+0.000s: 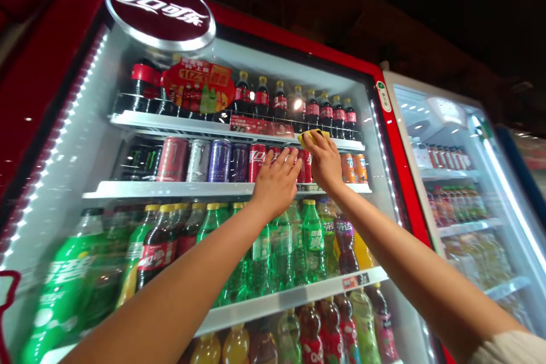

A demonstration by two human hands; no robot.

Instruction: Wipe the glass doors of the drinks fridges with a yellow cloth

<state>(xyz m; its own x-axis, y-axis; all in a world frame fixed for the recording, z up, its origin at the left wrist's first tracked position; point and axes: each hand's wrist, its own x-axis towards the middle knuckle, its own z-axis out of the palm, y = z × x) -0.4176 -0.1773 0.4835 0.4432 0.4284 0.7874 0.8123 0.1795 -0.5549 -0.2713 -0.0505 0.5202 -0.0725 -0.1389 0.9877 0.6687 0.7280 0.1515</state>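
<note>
Both my arms reach up to the glass door point(264, 45) of a red-framed drinks fridge. My left hand point(277, 179) lies on the glass with fingers stretched out, in front of a row of red cans point(257, 164). To its right, my right hand point(325, 162) presses a yellow cloth point(314, 136) to the glass, its fingers bent over it. The cloth sits at the level of the upper shelf edge point(205, 128). Part of it is hidden under the fingers.
Behind the glass stand cola bottles point(280, 99), tall cans point(220, 160) and green bottles point(313, 227). A round sign point(161, 13) juts out at the top left. A second fridge point(460, 182) with a white frame stands on the right.
</note>
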